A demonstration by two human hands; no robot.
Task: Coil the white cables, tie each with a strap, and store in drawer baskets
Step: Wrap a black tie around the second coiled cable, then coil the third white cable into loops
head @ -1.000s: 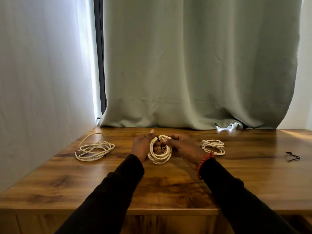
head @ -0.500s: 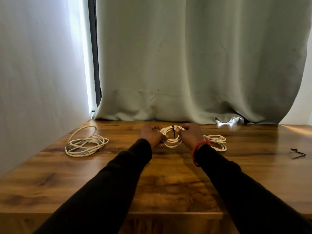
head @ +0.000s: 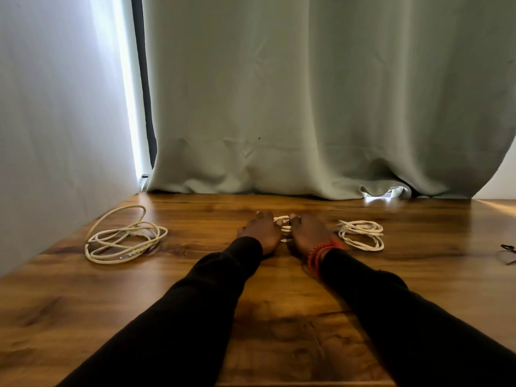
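Lowered since before, my left hand and right hand are gripping the strapped coil on the table. I am judging it best to keep the loops gathered while checking the strap.

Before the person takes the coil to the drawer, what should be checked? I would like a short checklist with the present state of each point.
1. Both hands on the middle coil: ok, the left hand and right hand lie over it on the table.
2. Strap closed round the middle coil: cannot tell, only a dark bit shows between the hands.
3. Firm hold by the fingers: cannot tell, they are hidden behind the hands.
4. Right coil wound: ok, but no strap is visible on it.
5. Left cable wound: not ok, it lies in loose loops.
6. Spare strap: ok, a dark one lies at the table's right edge.
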